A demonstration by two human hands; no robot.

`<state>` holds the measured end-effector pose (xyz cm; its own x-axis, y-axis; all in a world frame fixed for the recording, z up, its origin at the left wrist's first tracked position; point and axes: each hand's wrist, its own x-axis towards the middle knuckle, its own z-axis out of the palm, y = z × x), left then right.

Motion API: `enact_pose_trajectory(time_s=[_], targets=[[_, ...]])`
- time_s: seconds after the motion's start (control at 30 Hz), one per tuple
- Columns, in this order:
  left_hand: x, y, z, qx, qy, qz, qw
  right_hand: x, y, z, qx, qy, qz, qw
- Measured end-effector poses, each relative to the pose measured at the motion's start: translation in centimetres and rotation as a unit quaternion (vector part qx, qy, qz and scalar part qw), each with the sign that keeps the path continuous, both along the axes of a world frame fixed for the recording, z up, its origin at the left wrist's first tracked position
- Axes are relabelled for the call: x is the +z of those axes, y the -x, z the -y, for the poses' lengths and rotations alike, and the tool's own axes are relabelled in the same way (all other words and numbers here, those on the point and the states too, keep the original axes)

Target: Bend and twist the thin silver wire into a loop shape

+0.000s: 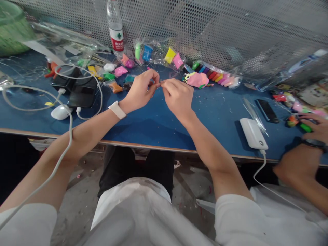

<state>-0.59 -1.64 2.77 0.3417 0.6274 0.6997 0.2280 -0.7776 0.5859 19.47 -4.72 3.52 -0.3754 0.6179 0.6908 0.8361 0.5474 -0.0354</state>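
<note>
My left hand [141, 89] and my right hand [176, 96] meet fingertip to fingertip above the blue table [153, 119]. Both pinch a tiny piece between them, too small to name. A white band sits on my left wrist. Just beyond my right hand lies a pink clay figure [197, 80] with yellow and green bits. Small bags of coloured clay [153, 56] are scattered behind my hands.
A water bottle [115, 27] stands at the back by a mesh screen. Two phones [77, 89] with white cables and a white mouse [60, 111] lie left. A white power bank [253, 133] and dark phone [268, 110] lie right, near another person's hand [316, 128].
</note>
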Motion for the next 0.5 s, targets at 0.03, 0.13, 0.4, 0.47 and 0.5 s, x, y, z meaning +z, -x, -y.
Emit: enact_pose_trajectory(time_s=[0.03,0.13,0.4,0.47,0.5], targets=[[0.0,0.0,-0.1,0.010,-0.025,-0.005,1.000,0.0,0.1,0.1,0.000,0.003,-0.008,1.000],[-0.1,0.2,-0.3,0.033,-0.098,-0.020,0.994,0.0,0.3,0.3,0.007,0.017,-0.038,0.999],[0.3,1.1,0.2,0.041,-0.063,-0.049,0.996,0.3,0.9,0.8,0.017,0.064,-0.111,0.992],[0.5,1.4,0.2,0.056,-0.091,-0.102,0.989,0.5,1.0,0.9,0.018,0.071,-0.125,0.989],[0.5,1.5,0.1,0.065,-0.112,-0.134,0.983,0.5,1.0,1.0,0.021,0.076,-0.134,0.988]])
